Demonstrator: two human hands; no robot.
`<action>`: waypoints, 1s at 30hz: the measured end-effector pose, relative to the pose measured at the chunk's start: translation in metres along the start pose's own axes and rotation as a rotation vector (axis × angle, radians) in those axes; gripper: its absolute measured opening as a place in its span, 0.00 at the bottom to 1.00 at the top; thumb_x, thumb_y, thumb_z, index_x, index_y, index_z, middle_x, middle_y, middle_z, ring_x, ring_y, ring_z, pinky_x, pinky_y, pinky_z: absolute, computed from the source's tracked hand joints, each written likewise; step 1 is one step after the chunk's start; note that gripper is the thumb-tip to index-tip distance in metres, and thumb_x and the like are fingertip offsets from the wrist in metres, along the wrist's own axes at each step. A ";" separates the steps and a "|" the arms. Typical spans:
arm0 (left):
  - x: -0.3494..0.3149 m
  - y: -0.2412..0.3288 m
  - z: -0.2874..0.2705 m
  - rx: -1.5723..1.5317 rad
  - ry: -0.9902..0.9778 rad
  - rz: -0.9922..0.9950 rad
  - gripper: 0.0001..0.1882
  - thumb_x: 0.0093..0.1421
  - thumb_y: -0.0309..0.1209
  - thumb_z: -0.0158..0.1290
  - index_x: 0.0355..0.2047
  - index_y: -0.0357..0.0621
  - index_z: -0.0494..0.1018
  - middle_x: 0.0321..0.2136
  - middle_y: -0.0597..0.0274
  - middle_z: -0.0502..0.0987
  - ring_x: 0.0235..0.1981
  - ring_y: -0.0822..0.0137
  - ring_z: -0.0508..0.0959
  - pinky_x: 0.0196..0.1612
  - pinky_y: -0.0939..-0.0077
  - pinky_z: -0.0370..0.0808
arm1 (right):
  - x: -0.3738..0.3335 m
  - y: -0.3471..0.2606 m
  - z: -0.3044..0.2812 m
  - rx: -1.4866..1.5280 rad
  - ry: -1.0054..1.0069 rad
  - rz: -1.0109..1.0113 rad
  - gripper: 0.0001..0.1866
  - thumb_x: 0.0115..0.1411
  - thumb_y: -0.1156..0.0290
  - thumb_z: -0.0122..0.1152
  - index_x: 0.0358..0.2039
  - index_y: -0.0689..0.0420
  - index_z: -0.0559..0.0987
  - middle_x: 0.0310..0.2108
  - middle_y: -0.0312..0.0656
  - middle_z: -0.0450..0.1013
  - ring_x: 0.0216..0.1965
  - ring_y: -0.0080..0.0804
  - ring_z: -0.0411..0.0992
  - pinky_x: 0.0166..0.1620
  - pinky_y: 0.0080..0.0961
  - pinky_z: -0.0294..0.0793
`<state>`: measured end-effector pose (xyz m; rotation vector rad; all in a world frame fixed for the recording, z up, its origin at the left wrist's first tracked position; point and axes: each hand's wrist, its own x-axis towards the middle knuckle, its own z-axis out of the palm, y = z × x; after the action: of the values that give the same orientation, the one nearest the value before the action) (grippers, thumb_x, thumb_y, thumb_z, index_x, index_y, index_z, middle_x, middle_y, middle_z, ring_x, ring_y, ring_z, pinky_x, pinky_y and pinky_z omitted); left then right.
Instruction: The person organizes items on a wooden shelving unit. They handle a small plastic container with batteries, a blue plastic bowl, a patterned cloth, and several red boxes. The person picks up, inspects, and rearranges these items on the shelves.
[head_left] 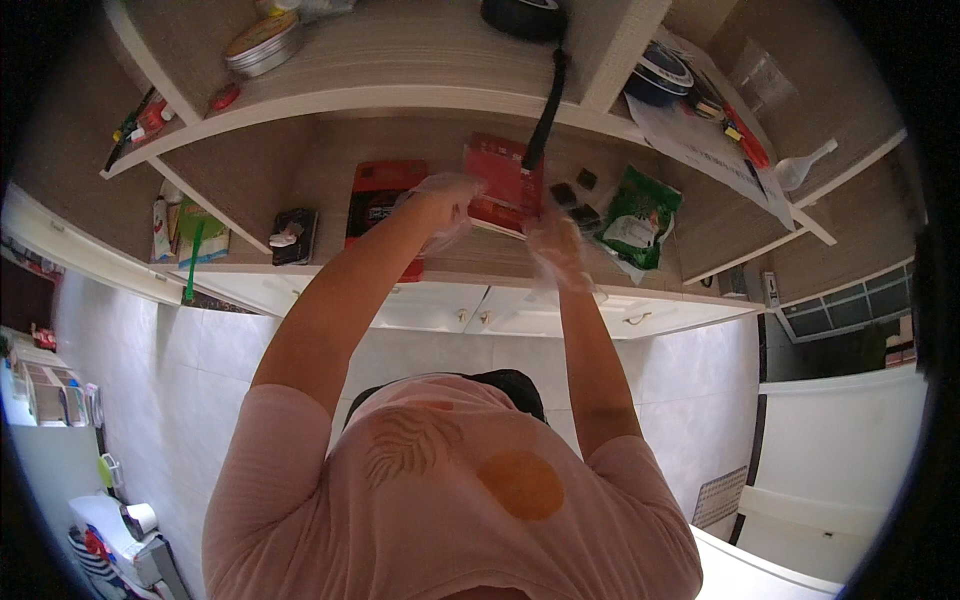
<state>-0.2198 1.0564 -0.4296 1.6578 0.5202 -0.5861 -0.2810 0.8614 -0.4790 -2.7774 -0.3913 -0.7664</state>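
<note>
Both my hands wear thin clear plastic gloves and reach onto the middle shelf of a wooden cabinet. A flat red packet (505, 180) with a pale lower edge lies between them; its exact kind is unclear. My left hand (452, 205) is closed at the packet's left edge. At its lower right corner, my right hand (560, 250) has its fingers closed on it, partly blurred by the glove. Left of the packet, a red and black package (385, 190) sits partly behind my left forearm. Small dark square pieces (565, 195) and a green bag (640, 220) lie to the right.
A black strap (545, 115) hangs from the upper shelf toward the packet. That shelf also carries a round tin (262, 45) and a dark round container (660, 75). A small black item (294, 236) stands at the left. White cupboard doors (430, 307) are below the shelf edge.
</note>
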 end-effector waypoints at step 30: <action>-0.127 -0.035 0.011 0.268 0.273 0.443 0.30 0.59 0.54 0.47 0.44 0.36 0.71 0.36 0.48 0.76 0.39 0.55 0.76 0.43 0.67 0.71 | 0.005 -0.034 -0.024 1.390 -0.274 0.759 0.26 0.54 0.65 0.64 0.49 0.65 0.69 0.42 0.47 0.73 0.42 0.31 0.71 0.44 0.25 0.72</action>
<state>-0.3407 1.0490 -0.3772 2.0462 0.2575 -0.1040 -0.2991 0.8874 -0.4514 -1.4528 0.1153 0.1258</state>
